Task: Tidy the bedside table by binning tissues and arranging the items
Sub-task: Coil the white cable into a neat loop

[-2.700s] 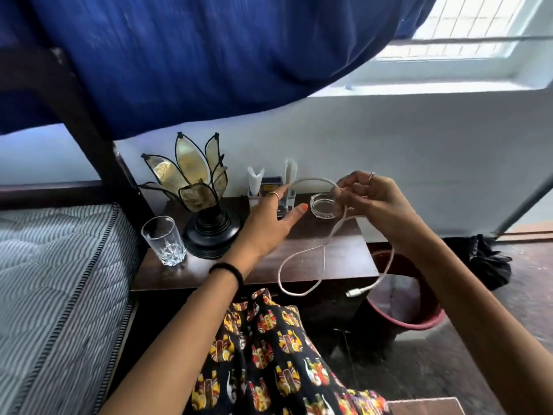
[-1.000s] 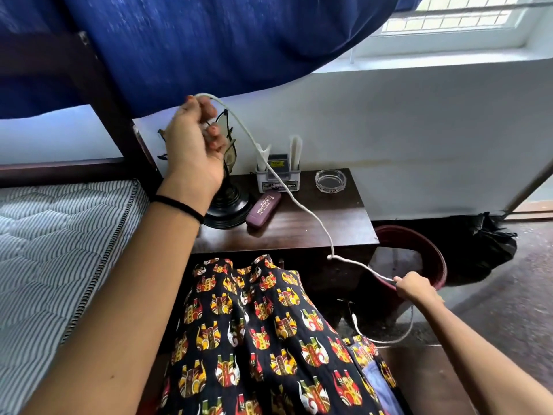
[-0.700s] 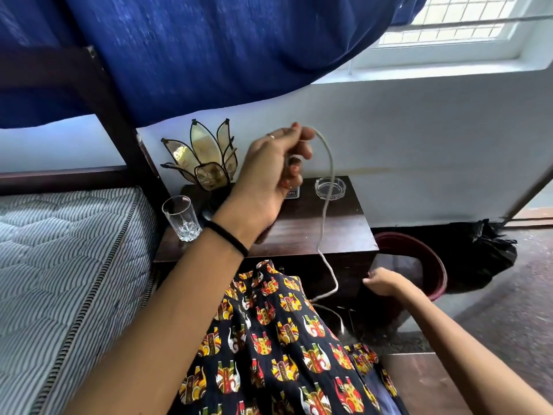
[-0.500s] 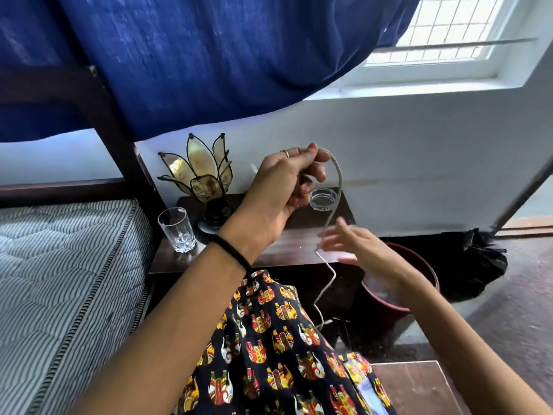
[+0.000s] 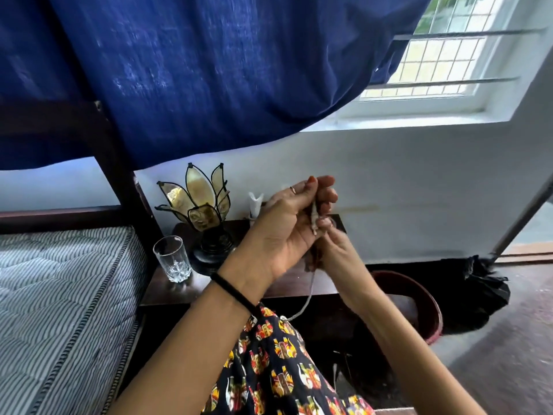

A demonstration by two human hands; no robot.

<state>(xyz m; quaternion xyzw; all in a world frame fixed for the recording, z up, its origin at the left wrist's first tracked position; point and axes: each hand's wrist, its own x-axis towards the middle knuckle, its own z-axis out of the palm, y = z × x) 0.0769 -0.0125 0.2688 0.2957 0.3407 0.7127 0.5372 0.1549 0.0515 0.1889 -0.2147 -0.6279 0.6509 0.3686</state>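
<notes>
A white cable [image 5: 305, 301] hangs from between my two hands above the dark wooden bedside table [image 5: 179, 290]. My left hand [image 5: 287, 226] is raised over the table and grips the folded upper part of the cable. My right hand [image 5: 336, 250] sits just below and to the right of it and pinches the cable. The free end dangles past the table's front edge toward my patterned dress. A white tissue [image 5: 255, 202] sticks up from a holder behind my left hand; most of the holder is hidden.
A petal-shaped lamp [image 5: 197, 205] and a cut-glass tumbler [image 5: 173, 259] stand on the table's left. A striped mattress [image 5: 59, 295] lies left, a dark red bin [image 5: 431, 313] right of the table, a black bag [image 5: 481, 289] beyond. A blue curtain [image 5: 194, 70] hangs overhead.
My right hand rose from down by the bin to meet my left hand at the cable. My left hand lowered toward the table, and the cable's hanging length grew shorter.
</notes>
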